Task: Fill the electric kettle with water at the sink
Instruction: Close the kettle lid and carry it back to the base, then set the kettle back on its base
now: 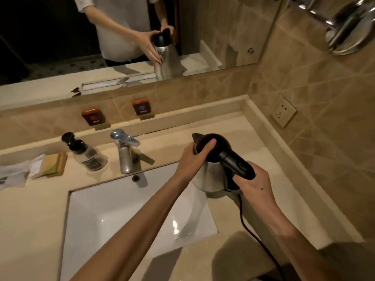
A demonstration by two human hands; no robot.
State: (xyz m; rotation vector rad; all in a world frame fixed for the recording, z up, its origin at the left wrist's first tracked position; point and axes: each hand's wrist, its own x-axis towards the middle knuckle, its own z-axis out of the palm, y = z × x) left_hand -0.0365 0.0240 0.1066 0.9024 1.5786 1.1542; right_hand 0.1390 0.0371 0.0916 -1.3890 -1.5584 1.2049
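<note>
Kettle (211, 171): right hand (254, 182) grips handle, left hand (194, 157) clasps lid.

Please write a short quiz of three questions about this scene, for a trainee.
1. True or false: the kettle is under the tap.
2. Which hand holds the kettle's handle? A) left hand B) right hand
3. Fill in: the kettle's lid is ____ (open/shut).

Key:
1. False; it is at the right of the sink, on the counter's edge.
2. B; the left hand rests on the lid.
3. Shut.
</note>
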